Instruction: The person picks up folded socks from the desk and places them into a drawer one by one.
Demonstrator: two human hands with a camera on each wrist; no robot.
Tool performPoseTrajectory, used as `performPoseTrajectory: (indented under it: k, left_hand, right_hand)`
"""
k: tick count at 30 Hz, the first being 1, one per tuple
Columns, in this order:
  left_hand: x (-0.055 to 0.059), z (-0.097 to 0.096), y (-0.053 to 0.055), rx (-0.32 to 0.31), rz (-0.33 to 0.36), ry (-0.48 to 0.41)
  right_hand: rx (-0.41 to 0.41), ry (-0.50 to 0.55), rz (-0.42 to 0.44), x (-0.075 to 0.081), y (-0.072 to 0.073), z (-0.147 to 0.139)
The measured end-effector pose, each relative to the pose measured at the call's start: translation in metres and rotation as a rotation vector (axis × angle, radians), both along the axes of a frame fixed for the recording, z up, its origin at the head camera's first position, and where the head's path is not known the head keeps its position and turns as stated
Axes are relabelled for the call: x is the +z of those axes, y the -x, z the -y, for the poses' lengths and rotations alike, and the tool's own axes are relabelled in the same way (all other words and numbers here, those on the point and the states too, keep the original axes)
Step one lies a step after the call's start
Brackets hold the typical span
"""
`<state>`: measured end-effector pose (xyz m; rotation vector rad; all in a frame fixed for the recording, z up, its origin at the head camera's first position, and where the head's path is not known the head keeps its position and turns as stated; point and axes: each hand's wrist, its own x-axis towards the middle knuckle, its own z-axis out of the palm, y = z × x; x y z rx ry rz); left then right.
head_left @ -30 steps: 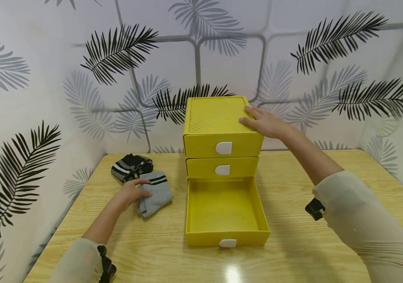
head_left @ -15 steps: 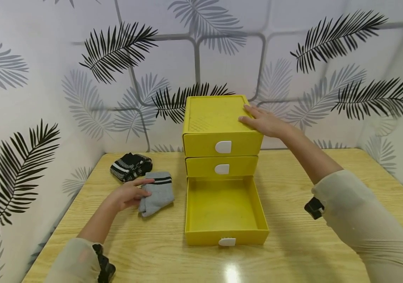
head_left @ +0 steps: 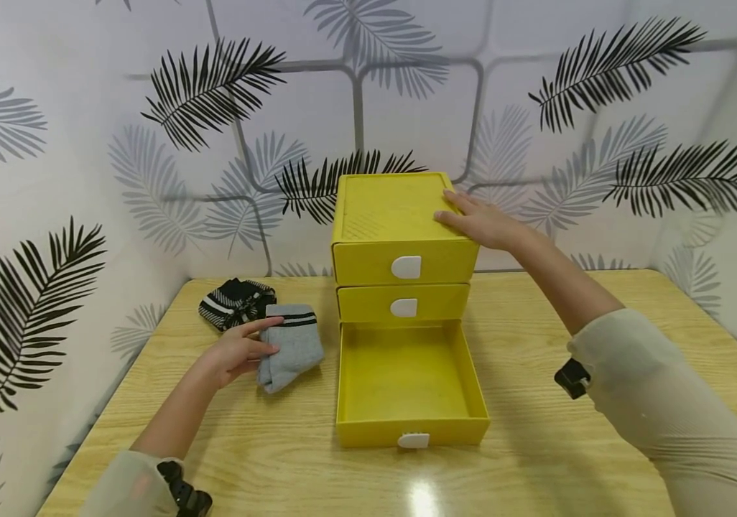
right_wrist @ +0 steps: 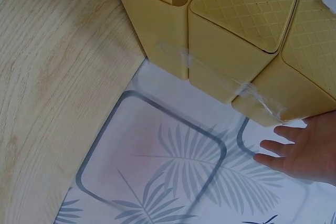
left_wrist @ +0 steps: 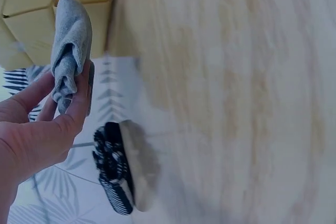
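My left hand (head_left: 234, 355) pinches a folded pair of grey socks (head_left: 292, 343) with two black stripes, between thumb and fingers. In the left wrist view the grey socks (left_wrist: 72, 38) appear raised off the table. Just behind that hand lies a folded black-and-white patterned cloth bundle (head_left: 236, 303), perhaps socks too. My right hand (head_left: 481, 221) rests with its fingers extended on the right edge of the yellow drawer unit (head_left: 394, 208). The bottom drawer (head_left: 412, 432) is pulled out and has nothing in it; the upper two are pushed in. Each drawer front has a white handle.
A light wood table (head_left: 265, 459) carries everything. Behind it and at both sides are white walls (head_left: 420, 122) with a leaf pattern. Clear tape (right_wrist: 252, 95) runs across the drawer unit's side in the right wrist view.
The grey socks have lifted a little and shifted right towards the open drawer, held in my left hand. My right hand stays on the drawer unit.
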<state>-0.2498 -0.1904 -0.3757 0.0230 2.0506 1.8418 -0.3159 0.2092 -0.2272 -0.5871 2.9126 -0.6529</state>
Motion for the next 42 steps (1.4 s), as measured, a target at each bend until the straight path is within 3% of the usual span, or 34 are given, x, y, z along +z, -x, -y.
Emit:
performPoseTrajectory:
  k: [6, 28, 34, 42]
  left_hand:
    - [0.013, -0.003, -0.012, -0.04, -0.009, -0.042]
    - [0.039, -0.026, -0.062, -0.172, -0.012, -0.078]
    - [0.044, -0.041, -0.069, -0.21, 0.009, -0.095]
    - [0.044, -0.072, -0.071, -0.246, 0.016, -0.098]
  right_hand:
    - [-0.005, 0.004, 0.002, 0.001, -0.001, -0.001]
    - [-0.008, -0.012, -0.008, 0.002, -0.002, -0.001]
    - [-0.012, -0.008, -0.008, 0.002, -0.002, 0.0]
    - [-0.008, -0.01, -0.004, -0.001, 0.0, 0.0]
